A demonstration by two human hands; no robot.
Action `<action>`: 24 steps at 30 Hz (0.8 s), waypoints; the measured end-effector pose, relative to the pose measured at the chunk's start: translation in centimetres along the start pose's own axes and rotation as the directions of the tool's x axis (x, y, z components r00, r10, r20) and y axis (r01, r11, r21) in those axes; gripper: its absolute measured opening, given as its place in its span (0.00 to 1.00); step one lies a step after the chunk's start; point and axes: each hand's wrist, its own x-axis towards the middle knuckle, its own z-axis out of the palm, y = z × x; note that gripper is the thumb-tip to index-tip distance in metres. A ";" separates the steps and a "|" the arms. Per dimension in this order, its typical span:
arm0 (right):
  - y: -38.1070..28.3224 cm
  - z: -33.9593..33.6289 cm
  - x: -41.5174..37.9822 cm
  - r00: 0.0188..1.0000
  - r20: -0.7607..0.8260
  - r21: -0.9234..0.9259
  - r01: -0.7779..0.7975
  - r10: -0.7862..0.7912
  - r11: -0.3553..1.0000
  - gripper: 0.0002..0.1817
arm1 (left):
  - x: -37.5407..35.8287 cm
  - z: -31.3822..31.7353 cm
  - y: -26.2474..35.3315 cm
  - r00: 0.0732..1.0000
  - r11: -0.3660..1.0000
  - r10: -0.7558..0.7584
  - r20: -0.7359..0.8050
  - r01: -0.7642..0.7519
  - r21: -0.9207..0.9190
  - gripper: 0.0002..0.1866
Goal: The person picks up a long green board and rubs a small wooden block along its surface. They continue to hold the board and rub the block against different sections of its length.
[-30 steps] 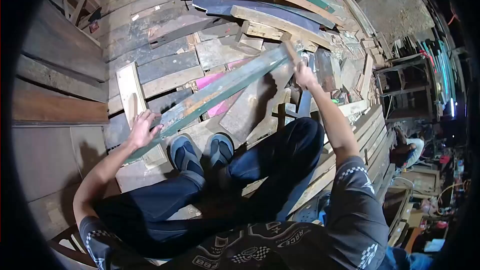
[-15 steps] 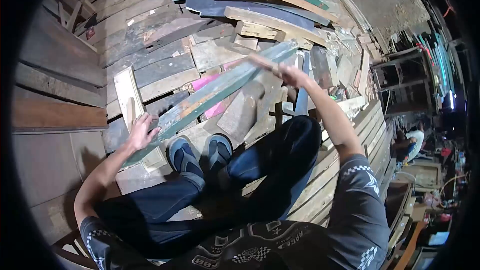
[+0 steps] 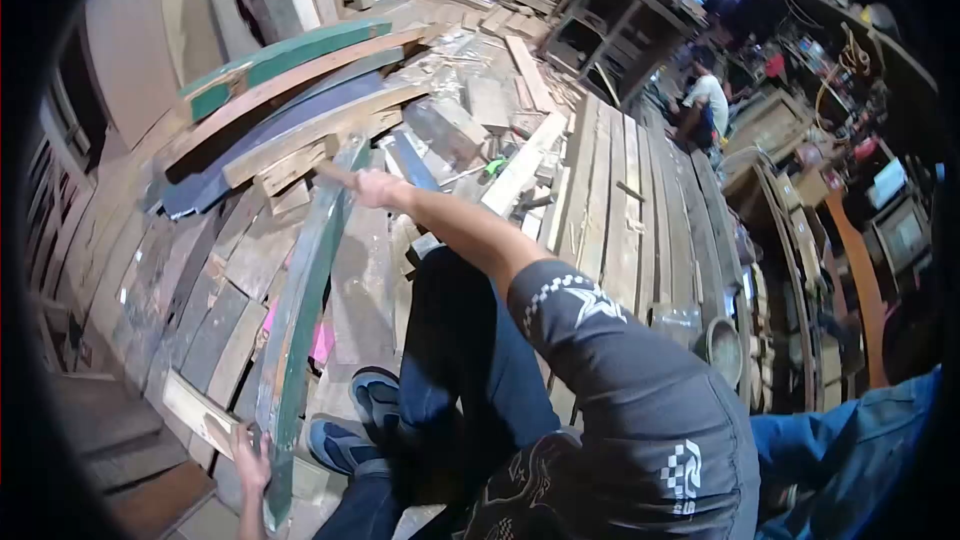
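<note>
A long wooden beam (image 3: pixel 300 290), with worn green paint, slants across the floor from the plank pile toward my feet. Its near end is by my left hand (image 3: pixel 250 460), whose thumb and fingers hold the beam's left edge. Beside those fingers a small tan wood piece (image 3: pixel 218 434) lies at a pale board (image 3: pixel 193 402). My right hand (image 3: pixel 378 189) is closed round a short brown wooden piece (image 3: pixel 335 175) over the far end of the beam. Its exact kind is not clear.
Green and blue painted planks (image 3: pixel 300 58) are stacked beyond the beam. A slatted wooden platform (image 3: pixel 600 200) stretches along the right. A person in a white shirt (image 3: pixel 708 100) sits farther back. Blue cloth (image 3: pixel 850 450) shows at lower right. My sandals (image 3: pixel 340 443) are close to the beam.
My view has swung to the right, so the beam now appears steeper and farther left. My right hand still holds the brown piece over the far end; my left stays at the near end.
</note>
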 end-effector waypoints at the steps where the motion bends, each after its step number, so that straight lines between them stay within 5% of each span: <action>1: -0.8 -0.1 -0.3 0.992 0.096 -0.083 0.093 -0.085 0.992 0.27 | -0.3 0.0 0.2 1.000 1.000 0.007 -0.007 -0.007 -0.013 0.17; 3: -1.7 -2.0 -2.4 0.833 0.337 -0.181 0.514 -0.438 0.838 0.28 | -0.1 -0.5 1.4 1.000 0.999 -0.025 -0.008 0.025 -0.033 0.17; 4: -0.9 -1.4 -1.4 0.797 0.331 -0.156 0.574 -0.505 0.804 0.28 | 0.3 -1.2 2.4 0.998 0.998 -0.054 0.017 0.055 -0.041 0.17; 6: 1.0 -1.2 0.6 0.972 0.175 -0.102 0.176 -0.156 0.979 0.28 | 0.0 -0.9 1.7 0.999 1.000 -0.025 0.028 0.025 -0.011 0.18; 8: 2.1 0.1 1.3 0.986 -0.091 0.034 -0.135 0.137 0.990 0.31 | 0.1 -0.9 2.2 0.998 0.999 -0.050 0.038 0.049 0.013 0.18; 11: 0.1 0.3 -1.4 0.982 0.131 -0.067 0.147 -0.137 0.987 0.28 | -0.4 0.0 0.6 1.000 0.999 -0.014 -0.012 0.014 0.030 0.17; 13: 1.8 2.8 -1.3 0.855 0.168 -0.052 0.505 -0.491 0.861 0.23 | 0.1 -1.2 2.4 0.999 0.999 -0.044 0.012 0.044 -0.008 0.16; 14: 1.7 1.9 0.7 0.794 0.385 0.005 0.508 -0.471 0.861 0.20 | -0.2 -1.0 1.7 0.994 0.995 -0.099 0.034 0.098 0.032 0.16; 15: 3.2 1.9 1.9 0.799 0.308 -0.212 0.586 -0.516 0.782 0.20 | -0.1 -1.0 1.8 0.995 0.995 -0.094 0.019 0.094 0.016 0.17; 16: 4.5 2.6 3.7 0.986 0.149 -0.072 0.090 -0.079 0.993 0.21 | 0.3 -1.8 2.6 0.993 0.995 -0.098 0.062 0.099 -0.012 0.17; 18: 2.5 0.2 0.3 0.992 -0.064 -0.070 -0.116 0.112 0.991 0.22 | 0.4 -2.0 3.4 0.988 0.986 -0.143 0.061 0.148 -0.079 0.18; 19: 5.1 1.9 1.9 0.987 0.009 -0.188 0.157 -0.159 0.970 0.23 | 0.2 -1.4 2.5 0.987 0.989 -0.148 0.064 0.149 -0.014 0.18; 23: 1.8 -2.5 -2.6 0.795 0.381 0.027 0.500 -0.472 0.865 0.25 | 0.1 -1.0 1.4 0.990 0.990 -0.128 0.055 0.124 0.073 0.20; 24: 1.9 -3.4 -2.2 0.839 0.335 -0.090 0.481 -0.429 0.872 0.25 | 0.3 -1.5 1.8 0.985 0.989 -0.150 0.087 0.150 0.016 0.21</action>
